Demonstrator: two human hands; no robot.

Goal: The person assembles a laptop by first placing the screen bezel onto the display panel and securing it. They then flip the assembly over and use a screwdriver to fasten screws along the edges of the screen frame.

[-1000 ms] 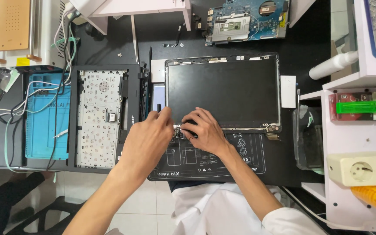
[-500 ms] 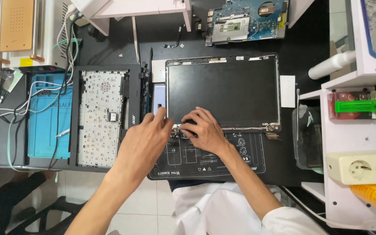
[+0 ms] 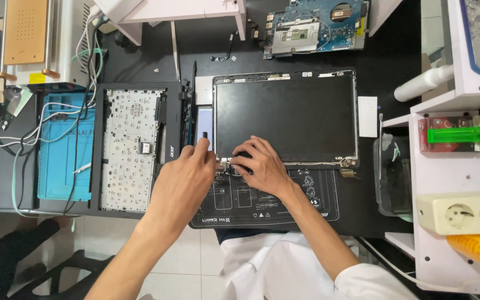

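My left hand and right hand hide the screen hinge; can't tell their grip.

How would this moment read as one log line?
left hand: on hinge | right hand: on laptop screen panel lower edge | mat: beneath

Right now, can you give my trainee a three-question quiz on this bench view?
1. True or false: both hands, the left hand and the right hand, meet at the lower left corner of the laptop screen panel.
2. What lies left of the screen panel? A) keyboard frame B) a drill C) a monitor
3. Fill in: the blue circuit board lies ___ the screen panel in the picture.

Key: 1 true; 2 A; 3 above
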